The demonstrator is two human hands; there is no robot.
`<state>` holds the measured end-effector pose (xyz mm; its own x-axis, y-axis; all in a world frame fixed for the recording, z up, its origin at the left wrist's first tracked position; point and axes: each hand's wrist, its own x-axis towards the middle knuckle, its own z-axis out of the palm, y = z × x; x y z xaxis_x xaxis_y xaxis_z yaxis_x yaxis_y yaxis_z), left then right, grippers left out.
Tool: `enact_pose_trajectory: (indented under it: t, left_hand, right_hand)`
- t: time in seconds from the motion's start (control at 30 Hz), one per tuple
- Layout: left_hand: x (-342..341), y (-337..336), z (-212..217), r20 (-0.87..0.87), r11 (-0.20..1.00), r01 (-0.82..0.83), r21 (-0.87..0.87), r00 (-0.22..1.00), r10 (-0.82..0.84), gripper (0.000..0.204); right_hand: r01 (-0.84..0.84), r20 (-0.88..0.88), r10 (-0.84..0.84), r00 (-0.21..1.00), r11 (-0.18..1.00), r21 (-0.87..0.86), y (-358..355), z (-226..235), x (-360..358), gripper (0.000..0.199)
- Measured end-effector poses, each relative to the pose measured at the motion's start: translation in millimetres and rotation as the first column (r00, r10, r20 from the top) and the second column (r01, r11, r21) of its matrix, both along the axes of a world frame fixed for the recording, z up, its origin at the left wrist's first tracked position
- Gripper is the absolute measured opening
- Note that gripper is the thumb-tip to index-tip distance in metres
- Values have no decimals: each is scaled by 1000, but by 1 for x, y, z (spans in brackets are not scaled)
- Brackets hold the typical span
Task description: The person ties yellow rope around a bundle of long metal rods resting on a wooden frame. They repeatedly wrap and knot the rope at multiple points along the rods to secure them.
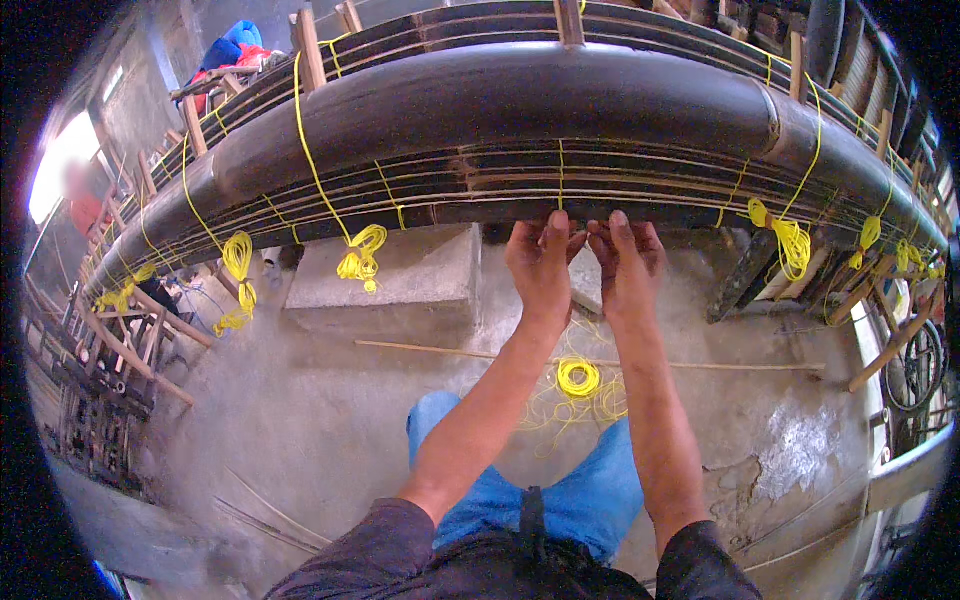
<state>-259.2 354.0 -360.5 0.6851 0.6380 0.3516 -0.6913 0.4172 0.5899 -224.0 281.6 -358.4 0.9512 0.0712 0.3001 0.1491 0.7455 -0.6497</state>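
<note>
Bamboo strips (470, 190) lay just above my fingertips as my left hand (540, 262) and right hand (625, 262) pinched them, mid-binding, yellow cord (578, 378) needed next.

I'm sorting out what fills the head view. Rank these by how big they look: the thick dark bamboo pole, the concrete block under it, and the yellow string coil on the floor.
1. Bamboo pole, spanning nearly the whole view.
2. Concrete block.
3. String coil, smallest.
The pole lies nearer the camera, which exaggerates it.
</note>
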Motion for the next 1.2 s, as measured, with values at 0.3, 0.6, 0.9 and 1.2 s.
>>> enact_pose_trajectory:
  t: [0.3, 0.6, 0.9, 1.2]
  left_hand:
    - [-7, 31, 0, -31, 988, -142, 63, 989, 145, 20]
    - [-7, 35, -1, -10, 947, -243, 210, 968, 251, 20]
    - [-5, 41, -4, -51, 950, -229, 213, 968, 245, 20]
    - [-1, 32, -9, -70, 992, -31, 125, 997, 40, 13]
  right_hand:
    - [-155, 34, 166, 985, 963, -221, 31, -6, -12, 14]
    - [-17, 95, 26, 995, 995, -94, 50, -11, -10, 15]
    - [-105, 48, 110, 993, 990, -92, 41, 5, -17, 14]
    - [-33, -85, 30, 996, 999, -40, 17, 4, -13, 16]
